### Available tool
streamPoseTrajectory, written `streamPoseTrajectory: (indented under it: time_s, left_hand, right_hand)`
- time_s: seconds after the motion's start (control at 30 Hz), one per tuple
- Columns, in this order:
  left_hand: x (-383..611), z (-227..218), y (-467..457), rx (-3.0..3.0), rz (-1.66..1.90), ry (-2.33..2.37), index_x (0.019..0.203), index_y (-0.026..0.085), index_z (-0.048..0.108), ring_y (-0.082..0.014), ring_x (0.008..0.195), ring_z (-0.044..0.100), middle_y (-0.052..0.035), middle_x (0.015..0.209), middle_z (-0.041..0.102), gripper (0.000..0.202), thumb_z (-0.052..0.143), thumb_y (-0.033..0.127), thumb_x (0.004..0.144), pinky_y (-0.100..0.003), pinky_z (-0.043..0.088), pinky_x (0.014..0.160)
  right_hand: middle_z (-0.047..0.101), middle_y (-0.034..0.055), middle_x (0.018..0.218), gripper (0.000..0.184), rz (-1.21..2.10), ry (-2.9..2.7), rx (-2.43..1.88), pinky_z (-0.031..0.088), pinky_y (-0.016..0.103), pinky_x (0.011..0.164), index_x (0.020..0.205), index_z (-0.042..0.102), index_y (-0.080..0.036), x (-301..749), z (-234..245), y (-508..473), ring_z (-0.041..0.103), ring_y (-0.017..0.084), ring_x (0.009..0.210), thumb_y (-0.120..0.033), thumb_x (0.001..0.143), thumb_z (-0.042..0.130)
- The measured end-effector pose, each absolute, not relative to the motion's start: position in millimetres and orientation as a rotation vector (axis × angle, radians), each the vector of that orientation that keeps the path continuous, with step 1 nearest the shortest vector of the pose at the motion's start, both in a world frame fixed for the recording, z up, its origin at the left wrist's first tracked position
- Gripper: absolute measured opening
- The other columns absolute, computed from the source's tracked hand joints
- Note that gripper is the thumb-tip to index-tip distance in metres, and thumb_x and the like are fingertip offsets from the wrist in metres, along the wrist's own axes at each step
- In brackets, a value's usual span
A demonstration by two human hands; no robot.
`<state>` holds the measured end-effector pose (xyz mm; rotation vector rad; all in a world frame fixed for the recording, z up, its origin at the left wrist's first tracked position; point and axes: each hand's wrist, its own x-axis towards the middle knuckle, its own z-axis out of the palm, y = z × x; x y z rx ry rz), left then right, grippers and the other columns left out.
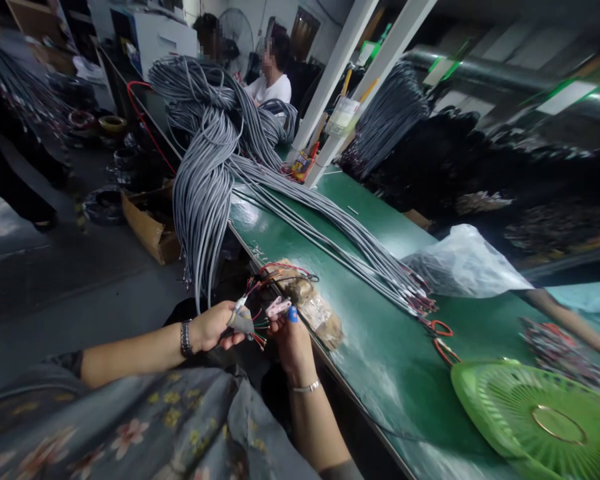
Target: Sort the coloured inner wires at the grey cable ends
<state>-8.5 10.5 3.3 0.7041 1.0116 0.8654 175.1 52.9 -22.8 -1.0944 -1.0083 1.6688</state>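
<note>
Along the near edge of the green tabletop (380,373), which is the largest thing here, the person works with two hands. A big heap of grey cables (205,173) lies at its far left end, and many strands hang down over this edge. From the heap a long cable bundle (325,220) crosses the tabletop, and its stripped ends point to the right side. There stands a green ribbed plastic frame (520,400), and near it a co-worker's arm (570,320) reaches to a clear plastic bag (467,260). At the near edge, just beside the hands, sits a brown taped block (323,317).

The left hand (217,328) is closed around a grey piece (242,321); what this piece is, I cannot tell. The right hand (291,337), with a blue cover (293,314) on its thumb, pinches a pink clip (279,307). Thin coloured wires (259,340) spread between the hands, off the tabletop's edge.

In my judgement, the loose wires could cross or catch, because they fan out closely. The clip could slip and fall to the floor, since only fingertips hold it. The hanging strands might pull the heap down by their weight.
</note>
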Motion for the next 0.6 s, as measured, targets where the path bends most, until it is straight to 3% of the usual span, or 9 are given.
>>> streamPoseTrajectory:
  time_s: [0.3, 0.6]
  left_hand:
    - [-11.6, 12.4, 14.0, 0.711, 0.919, 1.002, 0.063, 0.020, 0.059, -0.0056, 0.031, 0.032, 0.0051, 0.039, 0.050, 0.037, 0.082, 0.048, 0.056, -0.018, 0.018, 0.032]
    - [-11.3, 13.8, 22.3, 0.737, 0.896, 0.997, 0.060, 0.019, 0.061, -0.0057, 0.032, 0.035, 0.0032, 0.039, 0.051, 0.039, 0.088, 0.045, 0.056, -0.018, 0.022, 0.034]
  right_hand:
    - [0.055, -0.0033, 0.058, 0.062, 1.818, -0.901, -0.962, 0.046, 0.027, 0.055, 0.073, 0.065, -0.022, 154.9, -18.3, 57.4, 0.044, 0.012, 0.054, -0.081, 0.065, 0.080]
    - [0.059, -0.0016, 0.064, 0.047, 1.843, -0.671, -0.936, 0.048, 0.024, 0.056, 0.081, 0.070, -0.020, 145.1, -18.5, 64.6, 0.048, 0.012, 0.058, -0.066, 0.079, 0.081]
